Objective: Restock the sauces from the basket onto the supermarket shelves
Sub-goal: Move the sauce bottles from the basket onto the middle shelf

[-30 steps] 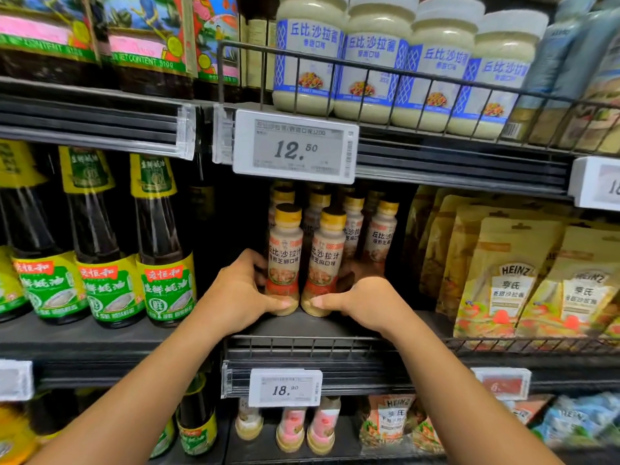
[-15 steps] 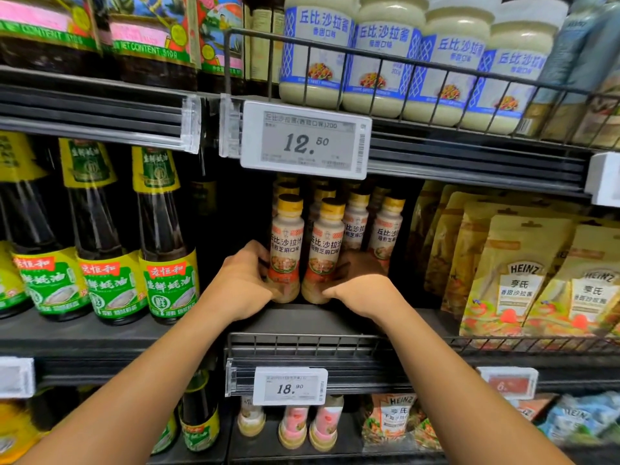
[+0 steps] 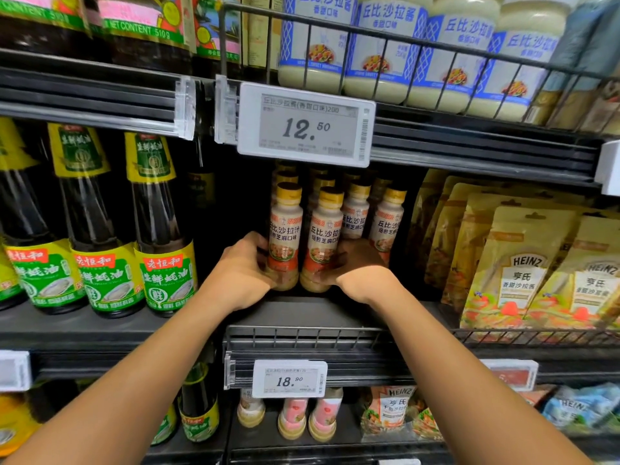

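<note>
Fingers of the right hand are partly hidden behind a dressing bottle; mayonnaise jars cropped above.

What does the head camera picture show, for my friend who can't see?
The left hand and right hand grip two yellow-capped dressing bottles on a supermarket shelf. Dark sauce bottles stand left, Heinz pouches right.

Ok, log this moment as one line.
left hand: grips front-left dressing bottle | right hand: grips front-right dressing bottle | both bottles on middle shelf

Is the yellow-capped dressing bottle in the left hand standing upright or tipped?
Upright: the small yellow-capped dressing bottle stands base-down on the dark shelf, cap uppermost, gripped by the left hand.
</note>
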`<state>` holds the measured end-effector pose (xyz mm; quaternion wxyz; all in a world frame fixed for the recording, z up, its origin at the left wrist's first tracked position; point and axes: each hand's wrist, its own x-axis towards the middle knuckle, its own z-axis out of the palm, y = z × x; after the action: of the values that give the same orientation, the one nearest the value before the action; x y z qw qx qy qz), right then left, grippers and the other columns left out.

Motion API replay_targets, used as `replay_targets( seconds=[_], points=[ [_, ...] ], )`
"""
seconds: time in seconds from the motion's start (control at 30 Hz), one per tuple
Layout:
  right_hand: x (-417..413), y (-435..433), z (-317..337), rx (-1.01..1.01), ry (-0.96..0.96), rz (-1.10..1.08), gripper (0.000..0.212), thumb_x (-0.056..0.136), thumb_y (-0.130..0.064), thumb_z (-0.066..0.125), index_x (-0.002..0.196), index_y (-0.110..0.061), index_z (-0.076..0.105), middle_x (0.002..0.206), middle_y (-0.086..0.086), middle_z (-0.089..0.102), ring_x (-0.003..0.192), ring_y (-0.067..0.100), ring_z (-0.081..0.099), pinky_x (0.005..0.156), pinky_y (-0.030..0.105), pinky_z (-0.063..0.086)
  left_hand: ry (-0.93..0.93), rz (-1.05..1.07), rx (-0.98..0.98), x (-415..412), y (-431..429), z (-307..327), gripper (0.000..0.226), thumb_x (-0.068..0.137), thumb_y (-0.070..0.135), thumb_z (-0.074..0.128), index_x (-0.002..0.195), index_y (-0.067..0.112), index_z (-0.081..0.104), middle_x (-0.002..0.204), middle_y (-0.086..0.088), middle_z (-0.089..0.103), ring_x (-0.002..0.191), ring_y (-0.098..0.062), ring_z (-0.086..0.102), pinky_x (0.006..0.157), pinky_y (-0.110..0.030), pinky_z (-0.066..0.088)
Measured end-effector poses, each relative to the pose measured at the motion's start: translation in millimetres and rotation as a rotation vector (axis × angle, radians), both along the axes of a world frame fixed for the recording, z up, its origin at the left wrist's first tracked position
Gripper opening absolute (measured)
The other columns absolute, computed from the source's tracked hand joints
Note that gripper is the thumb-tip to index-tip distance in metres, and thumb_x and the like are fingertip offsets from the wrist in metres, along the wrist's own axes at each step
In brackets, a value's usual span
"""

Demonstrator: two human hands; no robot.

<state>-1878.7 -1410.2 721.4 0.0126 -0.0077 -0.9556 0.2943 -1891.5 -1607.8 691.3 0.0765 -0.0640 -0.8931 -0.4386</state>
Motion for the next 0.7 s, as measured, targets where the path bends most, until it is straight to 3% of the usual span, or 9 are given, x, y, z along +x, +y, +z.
replay_targets(
  seconds=[0.23, 0.37, 0.53, 0.7],
  points=[
    [-2.9, -0.2, -2.0, 0.007, 0.047, 0.041, 0.054, 0.081, -0.024, 0.08, 0.13, -0.01, 0.06, 0.13, 0.009, 0.063, 0.117, 0.027, 0.061, 0.101, 0.039, 0.05, -0.006, -0.01, 0.01, -0.6, -1.5, 0.7, 0.057, 0.061, 0.025, 0.093, 0.104, 0.026, 0.055, 0.088, 0.007, 0.066, 0.08, -0.009, 0.064, 0.07, -0.023, 0.05],
    [-3.7, -3.7, -0.6, 0.039, 0.057, 0.024, 0.056, 0.083, -0.027, 0.078, 0.133, -0.01, 0.058, 0.133, 0.009, 0.061, 0.12, 0.028, 0.059, 0.103, 0.04, 0.048, -0.016, -0.017, 0.025, -0.8, -1.2, 2.5, 0.059, 0.062, 0.025, 0.093, 0.109, 0.022, 0.057, 0.092, 0.002, 0.067, 0.085, -0.015, 0.066, 0.081, -0.03, 0.055],
    [-2.4, -5.0, -0.2, 0.033, 0.046, 0.02, 0.057, 0.084, -0.026, 0.078, 0.134, -0.01, 0.056, 0.134, 0.01, 0.06, 0.12, 0.028, 0.059, 0.103, 0.039, 0.048, 0.005, -0.007, 0.035, 0.3, -0.6, 0.6, 0.06, 0.063, 0.026, 0.092, 0.11, 0.022, 0.056, 0.093, 0.004, 0.067, 0.086, -0.014, 0.066, 0.08, -0.027, 0.052],
    [3.7, 4.8, 0.5, 0.105, 0.009, 0.006, 0.043, 0.087, -0.025, 0.074, 0.125, -0.008, 0.064, 0.127, 0.012, 0.063, 0.112, 0.028, 0.062, 0.098, 0.037, 0.051, 0.008, -0.004, 0.043, 6.6, -3.7, -3.8, 0.074, 0.065, 0.033, 0.091, 0.129, 0.021, 0.054, 0.101, 0.003, 0.064, 0.094, -0.016, 0.065, 0.089, -0.033, 0.054]
  ],
)
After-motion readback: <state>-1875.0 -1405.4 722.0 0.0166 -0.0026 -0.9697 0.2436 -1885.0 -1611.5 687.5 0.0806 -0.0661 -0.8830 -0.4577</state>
